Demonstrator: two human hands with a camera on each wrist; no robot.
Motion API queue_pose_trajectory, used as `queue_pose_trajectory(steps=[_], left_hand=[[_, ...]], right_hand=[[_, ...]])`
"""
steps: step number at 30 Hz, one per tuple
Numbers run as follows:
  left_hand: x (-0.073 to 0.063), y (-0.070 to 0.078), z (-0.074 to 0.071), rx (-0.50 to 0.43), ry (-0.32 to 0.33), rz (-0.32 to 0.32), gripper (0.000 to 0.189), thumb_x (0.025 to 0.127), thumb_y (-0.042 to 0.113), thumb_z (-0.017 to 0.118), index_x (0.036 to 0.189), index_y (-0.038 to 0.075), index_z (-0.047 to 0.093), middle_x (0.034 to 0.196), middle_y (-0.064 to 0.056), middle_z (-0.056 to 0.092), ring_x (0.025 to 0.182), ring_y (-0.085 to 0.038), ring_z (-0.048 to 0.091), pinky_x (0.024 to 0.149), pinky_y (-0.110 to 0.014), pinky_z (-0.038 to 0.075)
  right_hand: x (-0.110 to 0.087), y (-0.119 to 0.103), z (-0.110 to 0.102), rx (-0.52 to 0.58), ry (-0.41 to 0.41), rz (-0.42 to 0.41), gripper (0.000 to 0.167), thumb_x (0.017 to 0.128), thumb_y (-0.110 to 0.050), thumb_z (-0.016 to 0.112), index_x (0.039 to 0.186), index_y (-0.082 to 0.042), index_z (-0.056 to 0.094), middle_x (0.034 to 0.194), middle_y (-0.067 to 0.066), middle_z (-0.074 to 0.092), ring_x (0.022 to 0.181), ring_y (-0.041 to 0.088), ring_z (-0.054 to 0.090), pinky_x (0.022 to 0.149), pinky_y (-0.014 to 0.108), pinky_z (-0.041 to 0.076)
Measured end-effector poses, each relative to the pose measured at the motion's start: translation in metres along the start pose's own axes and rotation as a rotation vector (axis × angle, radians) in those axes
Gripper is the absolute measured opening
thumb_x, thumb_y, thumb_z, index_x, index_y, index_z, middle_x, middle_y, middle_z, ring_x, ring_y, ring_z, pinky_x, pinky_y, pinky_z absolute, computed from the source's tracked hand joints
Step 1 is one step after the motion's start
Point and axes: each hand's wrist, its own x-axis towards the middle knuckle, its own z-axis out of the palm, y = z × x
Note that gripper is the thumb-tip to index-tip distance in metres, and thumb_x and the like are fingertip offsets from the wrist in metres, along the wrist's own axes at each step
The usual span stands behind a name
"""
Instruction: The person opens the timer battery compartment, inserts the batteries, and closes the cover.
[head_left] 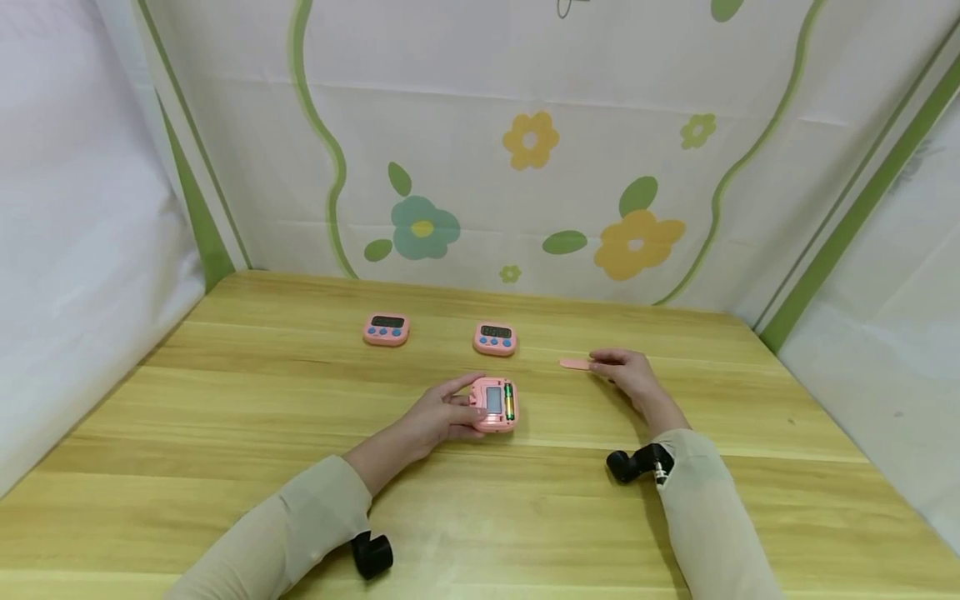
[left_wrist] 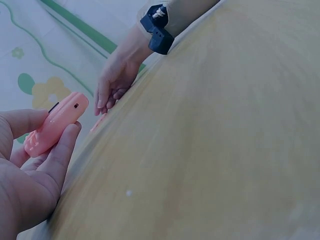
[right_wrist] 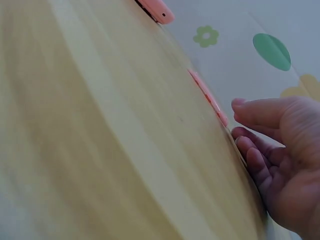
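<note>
My left hand [head_left: 442,417] pinches a pink digital timer [head_left: 477,426] between thumb and fingers, above the table. Its back faces up, and a green and gold battery [head_left: 509,402] lies in the uncovered slot. From the side, the left wrist view shows the same timer [left_wrist: 57,125] in the left hand [left_wrist: 30,185]. A thin pink battery cover [head_left: 574,364] lies flat on the table to the right. Beside its right end is my right hand [head_left: 630,375]. Over in the right wrist view, thumb and fingers stand apart just short of the cover [right_wrist: 209,99].
Two more pink timers with blue buttons, a left one [head_left: 386,330] and a middle one [head_left: 494,339], stand farther back on the wooden table [head_left: 300,400]. A white flowered cloth [head_left: 450,100] hangs behind the table. Black wrist cameras sit at both sleeves.
</note>
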Motion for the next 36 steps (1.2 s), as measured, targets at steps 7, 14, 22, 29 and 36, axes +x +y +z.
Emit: queue_pose_trajectory(steps=[7, 14, 22, 29, 36], left_hand=[[0.000, 0.001, 0.000, 0.012, 0.000, 0.000, 0.066, 0.077, -0.005, 0.059, 0.135, 0.009, 0.030, 0.101, -0.022, 0.053, 0.075, -0.025, 0.059, 0.070, -0.037, 0.050], [-0.001, 0.002, 0.001, 0.015, -0.003, -0.002, 0.066, 0.077, -0.005, 0.059, 0.135, 0.008, 0.030, 0.103, -0.023, 0.051, 0.075, -0.025, 0.059, 0.071, -0.037, 0.050], [-0.001, 0.003, 0.002, 0.023, -0.004, -0.006, 0.066, 0.077, -0.005, 0.059, 0.134, 0.008, 0.030, 0.102, -0.022, 0.053, 0.075, -0.024, 0.059, 0.070, -0.037, 0.050], [0.000, 0.002, 0.001, 0.022, -0.019, -0.001, 0.065, 0.077, -0.006, 0.058, 0.135, 0.008, 0.029, 0.102, -0.022, 0.053, 0.072, -0.023, 0.059, 0.070, -0.037, 0.050], [0.000, 0.001, 0.001, 0.009, 0.001, -0.013, 0.066, 0.076, -0.007, 0.058, 0.134, 0.009, 0.031, 0.099, -0.022, 0.052, 0.070, -0.023, 0.059, 0.069, -0.037, 0.050]], right_hand=[[0.001, -0.002, 0.004, -0.097, 0.004, -0.058, 0.033, 0.080, -0.012, 0.062, 0.108, 0.005, 0.057, 0.110, 0.020, 0.052, 0.098, 0.028, 0.048, 0.077, 0.031, 0.043], [0.002, -0.003, 0.006, -0.172, 0.033, -0.099, 0.030, 0.080, -0.012, 0.062, 0.104, 0.005, 0.060, 0.108, 0.021, 0.053, 0.096, 0.030, 0.049, 0.080, 0.039, 0.042], [0.005, 0.000, 0.008, -0.246, 0.077, -0.106, 0.026, 0.079, -0.015, 0.063, 0.100, 0.001, 0.063, 0.101, 0.017, 0.058, 0.090, 0.028, 0.052, 0.077, 0.037, 0.044], [0.005, -0.002, 0.010, -0.273, 0.084, -0.093, 0.021, 0.079, -0.013, 0.063, 0.094, 0.002, 0.063, 0.088, 0.013, 0.059, 0.077, 0.025, 0.051, 0.066, 0.033, 0.044], [0.004, -0.005, 0.015, -0.222, 0.071, -0.086, 0.018, 0.078, -0.008, 0.063, 0.091, 0.004, 0.060, 0.083, 0.012, 0.056, 0.073, 0.021, 0.048, 0.062, 0.028, 0.042]])
